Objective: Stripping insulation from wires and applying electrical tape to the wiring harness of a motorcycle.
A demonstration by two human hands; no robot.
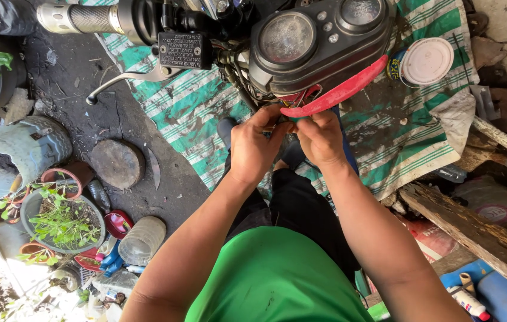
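Two hands, left hand point(254, 146) and right hand point(320, 140), pinch small wiring beneath a curved red plastic fairing point(337, 92).

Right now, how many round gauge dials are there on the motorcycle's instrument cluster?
2: a large dial at the cluster's left, and a smaller dial at its upper right, partly cut off by the frame's top edge. More could lie outside the view.

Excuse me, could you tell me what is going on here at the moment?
A person in a green shirt stands over a motorcycle, looking down at its instrument cluster. The left hand and right hand meet just below the red fairing edge, fingers pinched on something small by the wiring there; what exactly they grip cannot be made out. A striped tarp lies on the ground underneath, with a white lid on it.
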